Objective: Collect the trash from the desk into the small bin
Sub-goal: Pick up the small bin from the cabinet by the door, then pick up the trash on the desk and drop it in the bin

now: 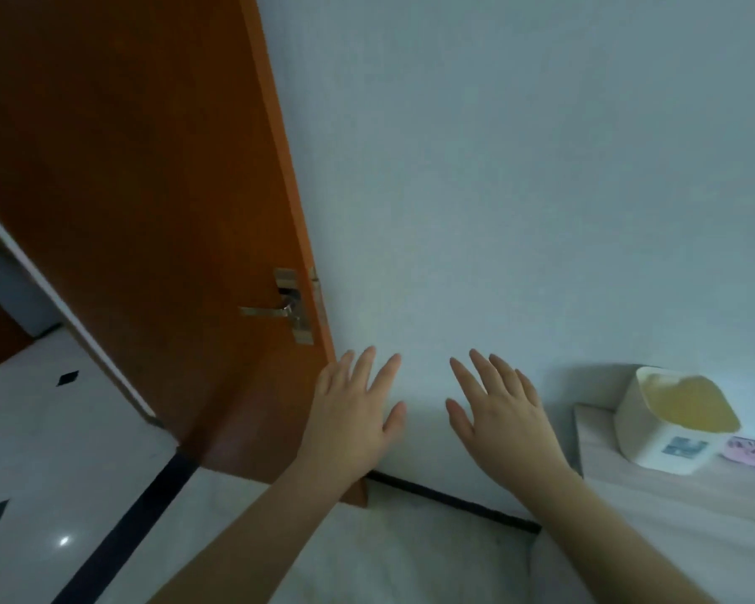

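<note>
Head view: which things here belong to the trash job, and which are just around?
Job: small bin on the desk; pink scrap beside it; left hand and right hand, both open, empty.
Not job: door; door handle; wall.

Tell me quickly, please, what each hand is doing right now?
Left hand: open, fingers spread, holding nothing.
Right hand: open, fingers spread, holding nothing, apart from the small bin.

Hands: left hand and right hand are held out empty, fingers spread.
Small bin: set on the table.
</note>
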Demonstrator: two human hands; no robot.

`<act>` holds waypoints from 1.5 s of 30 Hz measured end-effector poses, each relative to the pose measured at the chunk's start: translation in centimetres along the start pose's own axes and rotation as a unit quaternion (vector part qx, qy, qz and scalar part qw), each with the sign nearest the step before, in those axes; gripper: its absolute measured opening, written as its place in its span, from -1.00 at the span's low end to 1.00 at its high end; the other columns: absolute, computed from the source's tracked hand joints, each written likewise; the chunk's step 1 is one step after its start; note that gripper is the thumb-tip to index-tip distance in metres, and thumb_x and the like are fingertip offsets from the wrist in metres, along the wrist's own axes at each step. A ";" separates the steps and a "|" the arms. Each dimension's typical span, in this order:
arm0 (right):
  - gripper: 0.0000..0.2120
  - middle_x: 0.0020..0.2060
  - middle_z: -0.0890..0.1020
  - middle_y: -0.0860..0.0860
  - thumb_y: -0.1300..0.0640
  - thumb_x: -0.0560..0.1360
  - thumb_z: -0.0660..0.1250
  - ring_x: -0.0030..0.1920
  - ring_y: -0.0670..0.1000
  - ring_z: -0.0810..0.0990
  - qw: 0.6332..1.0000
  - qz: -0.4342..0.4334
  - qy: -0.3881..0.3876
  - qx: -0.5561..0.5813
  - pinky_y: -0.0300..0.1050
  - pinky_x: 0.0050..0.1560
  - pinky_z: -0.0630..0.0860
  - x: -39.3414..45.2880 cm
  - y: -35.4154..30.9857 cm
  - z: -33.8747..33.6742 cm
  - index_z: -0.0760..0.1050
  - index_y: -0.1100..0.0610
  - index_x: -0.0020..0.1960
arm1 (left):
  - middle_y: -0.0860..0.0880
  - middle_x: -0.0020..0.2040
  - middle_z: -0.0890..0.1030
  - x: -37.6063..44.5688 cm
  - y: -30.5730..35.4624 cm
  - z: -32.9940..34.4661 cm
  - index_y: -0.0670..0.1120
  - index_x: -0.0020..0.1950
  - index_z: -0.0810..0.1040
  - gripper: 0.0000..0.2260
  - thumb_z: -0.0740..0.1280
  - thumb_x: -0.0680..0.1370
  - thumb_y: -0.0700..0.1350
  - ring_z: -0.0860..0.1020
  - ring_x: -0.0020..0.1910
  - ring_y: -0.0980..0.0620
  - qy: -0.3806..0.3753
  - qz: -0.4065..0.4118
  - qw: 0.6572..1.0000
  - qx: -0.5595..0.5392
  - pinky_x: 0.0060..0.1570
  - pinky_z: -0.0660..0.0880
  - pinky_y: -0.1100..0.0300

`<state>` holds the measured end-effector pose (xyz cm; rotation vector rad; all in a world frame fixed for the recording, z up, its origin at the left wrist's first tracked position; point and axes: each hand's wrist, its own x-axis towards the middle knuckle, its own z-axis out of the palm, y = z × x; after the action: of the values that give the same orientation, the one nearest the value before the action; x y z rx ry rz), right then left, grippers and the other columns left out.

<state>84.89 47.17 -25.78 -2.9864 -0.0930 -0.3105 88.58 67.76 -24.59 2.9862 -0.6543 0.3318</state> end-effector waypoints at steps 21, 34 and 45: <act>-0.44 0.54 0.13 0.04 -0.13 0.57 -0.01 0.52 0.13 0.07 0.954 0.301 -0.019 -0.001 0.10 0.47 0.07 5.7 20.6 4.4 0.08 0.01 0.52 | -0.17 0.58 0.16 23.7 14.8 12.4 0.04 0.55 0.14 -0.45 0.04 0.58 0.19 0.12 0.53 -0.24 -0.077 0.302 0.950 -0.016 0.43 0.07 -0.19; -0.45 0.54 0.15 -0.02 -0.20 0.58 -0.05 0.53 0.07 0.05 0.869 0.493 -0.038 -0.019 0.05 0.47 0.03 6.6 25.0 8.5 0.08 -0.06 0.52 | -0.15 0.60 0.01 31.8 21.3 21.4 0.04 0.57 0.00 -0.44 0.00 0.61 0.18 -0.05 0.56 -0.18 -0.161 0.468 0.864 -0.088 0.47 -0.05 -0.14; -0.46 0.55 0.09 -0.04 -0.22 0.58 -0.11 0.53 0.06 0.01 0.801 0.598 -0.030 -0.001 0.06 0.49 -0.01 2.9 27.1 9.7 -0.02 -0.10 0.52 | -0.13 0.54 0.24 33.1 26.0 26.4 -0.07 0.56 0.12 -0.38 -0.02 0.59 0.24 0.22 0.49 -0.12 -0.215 0.493 0.836 -0.109 0.41 0.17 -0.03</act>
<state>91.73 21.91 -38.08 -2.3927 1.6597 -0.0355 112.17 27.79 -42.44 2.2326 -2.0740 -0.3850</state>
